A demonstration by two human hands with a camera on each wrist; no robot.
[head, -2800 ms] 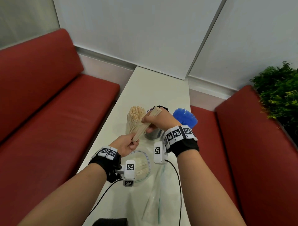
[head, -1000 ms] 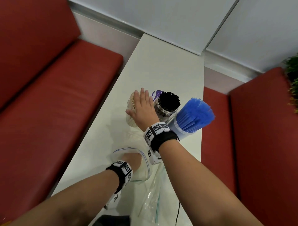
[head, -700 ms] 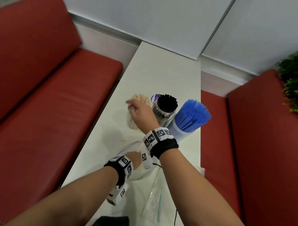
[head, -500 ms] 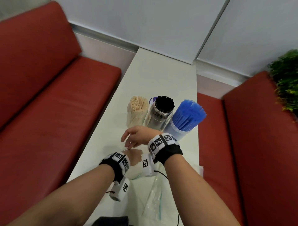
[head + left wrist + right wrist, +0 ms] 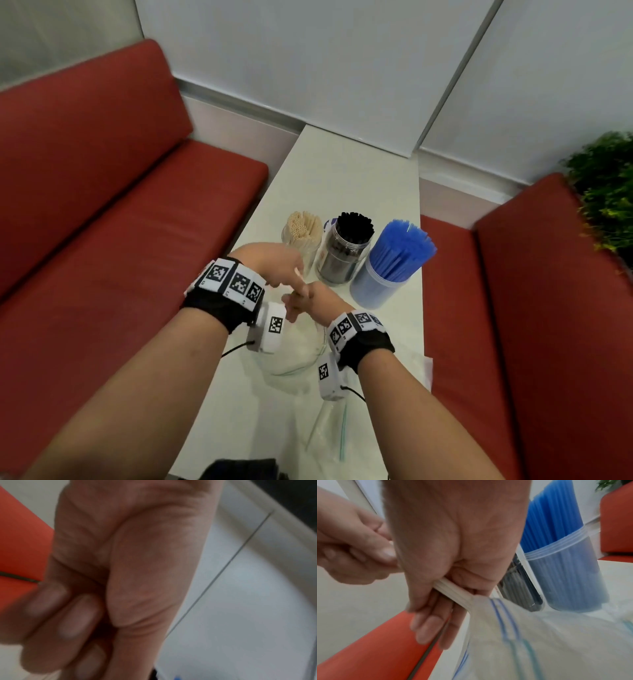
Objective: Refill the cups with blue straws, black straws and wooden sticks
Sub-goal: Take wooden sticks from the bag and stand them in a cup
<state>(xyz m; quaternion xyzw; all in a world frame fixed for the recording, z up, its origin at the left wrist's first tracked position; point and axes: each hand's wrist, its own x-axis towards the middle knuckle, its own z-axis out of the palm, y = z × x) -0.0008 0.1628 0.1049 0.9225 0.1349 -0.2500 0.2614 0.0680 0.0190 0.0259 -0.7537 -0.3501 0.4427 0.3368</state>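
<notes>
Three cups stand in a row on the white table [image 5: 342, 171]: wooden sticks [image 5: 303, 226] on the left, black straws [image 5: 352, 222] in a clear jar in the middle, blue straws [image 5: 400, 250] on the right. Just in front of them both hands hold one bundle of pale wooden sticks [image 5: 453, 592] over the mouth of a clear zip bag [image 5: 522, 635]. My right hand [image 5: 436, 601] grips the bundle's lower part at the bag's opening. My left hand [image 5: 373, 555] pinches its upper end. In the left wrist view the fingers [image 5: 77, 615] are curled and blurred.
Red bench seats [image 5: 120, 240] flank the narrow table on both sides. A second flat plastic bag [image 5: 329, 425] lies at the near end of the table. A green plant [image 5: 606, 192] stands at the far right, and a white wall closes the table's far end.
My right hand came back from the wooden stick cup to the bag. My left hand rose out of the bag, and both hands now hold a fresh bundle of sticks.
</notes>
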